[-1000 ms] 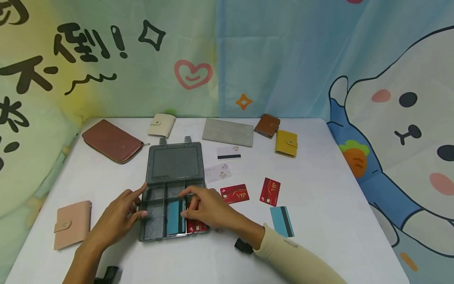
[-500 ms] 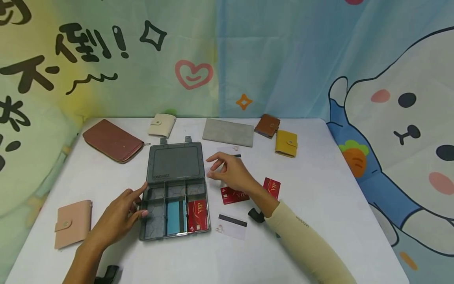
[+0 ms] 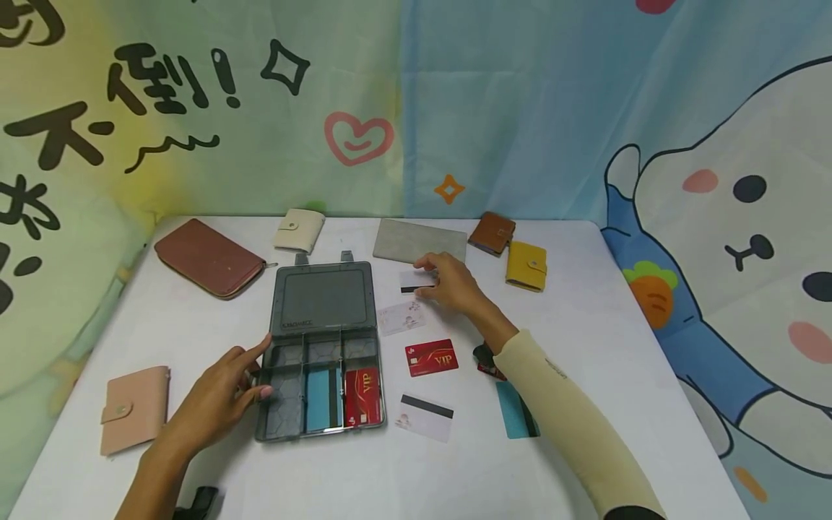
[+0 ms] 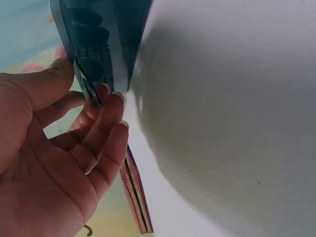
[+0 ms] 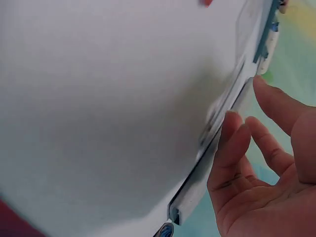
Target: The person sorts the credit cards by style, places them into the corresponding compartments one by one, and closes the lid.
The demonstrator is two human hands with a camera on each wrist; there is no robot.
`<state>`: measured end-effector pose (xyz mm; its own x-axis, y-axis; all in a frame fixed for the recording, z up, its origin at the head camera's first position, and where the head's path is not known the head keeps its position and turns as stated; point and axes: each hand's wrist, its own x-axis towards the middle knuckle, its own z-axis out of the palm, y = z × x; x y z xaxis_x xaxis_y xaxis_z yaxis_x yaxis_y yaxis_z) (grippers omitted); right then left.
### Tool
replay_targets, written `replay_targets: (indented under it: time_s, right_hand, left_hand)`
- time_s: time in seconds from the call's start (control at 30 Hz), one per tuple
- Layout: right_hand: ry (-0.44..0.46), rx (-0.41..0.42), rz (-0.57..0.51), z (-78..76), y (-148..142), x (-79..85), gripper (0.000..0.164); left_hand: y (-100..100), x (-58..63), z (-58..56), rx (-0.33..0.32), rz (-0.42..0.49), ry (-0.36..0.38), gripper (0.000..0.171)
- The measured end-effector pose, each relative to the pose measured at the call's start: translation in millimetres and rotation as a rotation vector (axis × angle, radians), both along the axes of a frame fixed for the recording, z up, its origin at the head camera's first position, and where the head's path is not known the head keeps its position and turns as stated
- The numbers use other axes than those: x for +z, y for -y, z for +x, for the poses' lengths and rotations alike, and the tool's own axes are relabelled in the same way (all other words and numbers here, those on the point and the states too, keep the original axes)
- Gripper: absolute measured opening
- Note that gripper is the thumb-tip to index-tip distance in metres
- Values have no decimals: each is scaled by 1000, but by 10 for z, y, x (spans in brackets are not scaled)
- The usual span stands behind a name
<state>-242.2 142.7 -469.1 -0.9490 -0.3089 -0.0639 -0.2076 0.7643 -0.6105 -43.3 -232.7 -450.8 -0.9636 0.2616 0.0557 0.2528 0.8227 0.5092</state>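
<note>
A dark translucent plastic case (image 3: 322,296) lies with its lid folded back, divided into compartments. One compartment holds blue cards (image 3: 318,399), the one beside it a red VIP card (image 3: 362,397). My left hand (image 3: 217,397) grips the case's left edge; the left wrist view shows the thumb and fingers at the case wall (image 4: 111,44). Over a white card with a black stripe (image 3: 409,279), my right hand (image 3: 451,285) hovers, thumb and fingers spread apart. Whether the fingertips touch this card is unclear. The hand partly covers it.
Loose cards lie right of the case: a pale card (image 3: 401,318), a red VIP card (image 3: 432,357), a white striped card (image 3: 425,417) and a blue card (image 3: 516,412). Wallets surround them: maroon (image 3: 209,258), cream (image 3: 299,230), grey (image 3: 416,241), brown (image 3: 492,232), yellow (image 3: 526,266), pink (image 3: 135,410).
My right hand has left the red card in the case and moved away and right, past the pale card, to the striped white card. The left hand has stayed on the case.
</note>
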Motion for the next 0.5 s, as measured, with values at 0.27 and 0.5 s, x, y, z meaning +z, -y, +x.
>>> replay_targets:
  time_s: [0.27,0.5]
  right_hand:
    - [-27,-23,175,-53,19,-66,49]
    - [59,-84,196,-59,-3,-22,48]
  left_hand:
    - [2,-9,9,-7,14,-11,77]
    - [6,-6,12,-8,16,-17,78]
